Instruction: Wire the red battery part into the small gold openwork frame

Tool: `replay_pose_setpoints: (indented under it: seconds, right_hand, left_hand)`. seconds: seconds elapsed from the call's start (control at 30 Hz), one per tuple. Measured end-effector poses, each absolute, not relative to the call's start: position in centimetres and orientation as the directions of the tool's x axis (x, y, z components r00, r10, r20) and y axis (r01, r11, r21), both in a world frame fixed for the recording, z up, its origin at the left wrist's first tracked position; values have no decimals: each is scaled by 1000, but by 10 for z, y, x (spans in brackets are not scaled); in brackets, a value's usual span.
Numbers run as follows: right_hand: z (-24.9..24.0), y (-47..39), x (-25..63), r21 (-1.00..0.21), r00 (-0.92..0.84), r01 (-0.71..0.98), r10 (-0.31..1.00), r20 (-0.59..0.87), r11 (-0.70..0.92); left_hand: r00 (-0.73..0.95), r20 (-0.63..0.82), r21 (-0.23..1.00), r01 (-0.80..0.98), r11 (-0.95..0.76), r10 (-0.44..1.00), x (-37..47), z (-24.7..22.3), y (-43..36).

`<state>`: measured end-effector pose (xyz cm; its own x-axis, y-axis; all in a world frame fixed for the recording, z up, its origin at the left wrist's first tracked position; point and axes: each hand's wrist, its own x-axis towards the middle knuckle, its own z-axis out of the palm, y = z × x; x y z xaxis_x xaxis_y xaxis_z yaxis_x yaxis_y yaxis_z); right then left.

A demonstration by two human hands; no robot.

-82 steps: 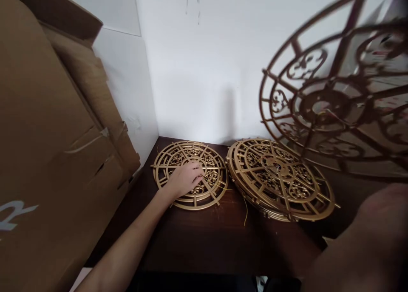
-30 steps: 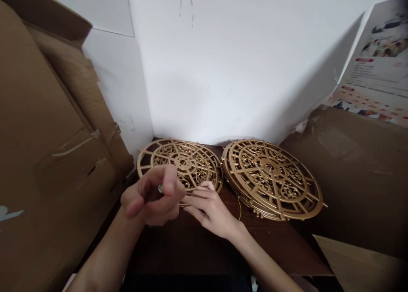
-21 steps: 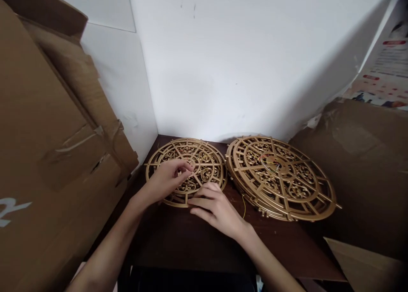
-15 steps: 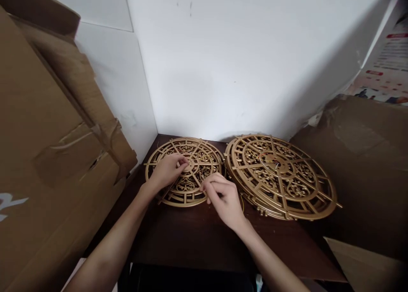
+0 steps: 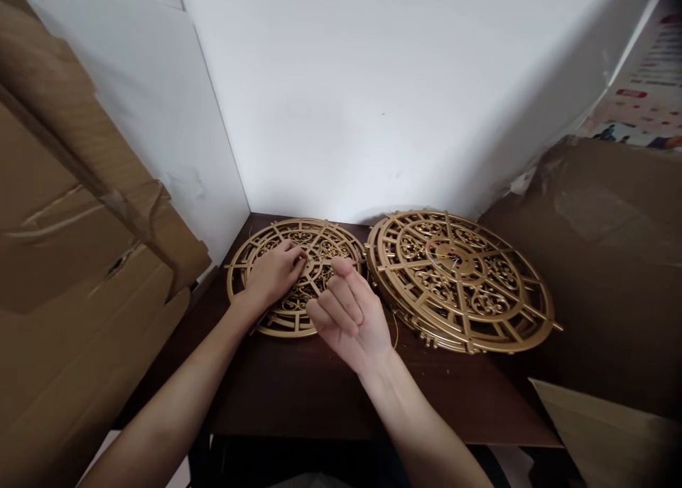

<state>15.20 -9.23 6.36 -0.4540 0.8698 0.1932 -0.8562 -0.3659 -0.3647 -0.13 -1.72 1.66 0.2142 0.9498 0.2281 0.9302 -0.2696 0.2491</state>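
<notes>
A round gold openwork disc [image 5: 298, 324] lies flat on the dark brown table [image 5: 298, 388]. Over its left half rests my left hand [image 5: 277, 271], thumb and fingers pinched near the hub; whatever they grip is too small to make out. My right hand [image 5: 349, 314] is raised over the disc's front right part, palm turned up and fingers curled closed. Anything inside those fingers is hidden. To the right, a tilted stack of similar gold discs [image 5: 463, 282] has thin wires at its centre. A thin yellow wire [image 5: 396, 328] hangs beside the stack.
Cardboard [image 5: 64, 317] stands along the left side, and more cardboard [image 5: 612, 261] is on the right. A white wall [image 5: 341, 104] rises behind the discs. At the lower right a cardboard flap [image 5: 597, 424] sticks out by the table edge.
My right hand has turned palm up and lifted off the disc's lower right area. My left hand stays near the hub. The whole view has shifted slightly.
</notes>
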Motion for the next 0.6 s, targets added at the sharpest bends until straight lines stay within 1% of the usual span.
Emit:
replay_pose_setpoints:
  seconds: [0.17,0.3,0.4,0.5,0.53,0.6]
  right_hand:
    - [73,-104,149,-289,-454,-878,855,252,-382]
    - [81,-109,147,-311,-444,-880,852,277,-358]
    - [84,-113,148,-322,-454,-874,847,276,-364]
    - [86,-115,147,-345,-466,-866,834,296,-362]
    - [87,-114,146,-374,-472,-858,829,301,-352]
    - [85,-108,142,-479,-489,-819,821,293,-316]
  left_hand:
    - [235,206,224,934,-279,950,0,20,-22]
    - [231,184,235,934,-271,956,2,24,-26]
    - [237,196,244,928,-282,951,3,26,-28]
    - [235,215,302,907,-294,948,3,24,-27]
    - [231,227,341,891,-299,946,3,24,-27]
    - [210,304,446,830,-334,929,1,24,-24]
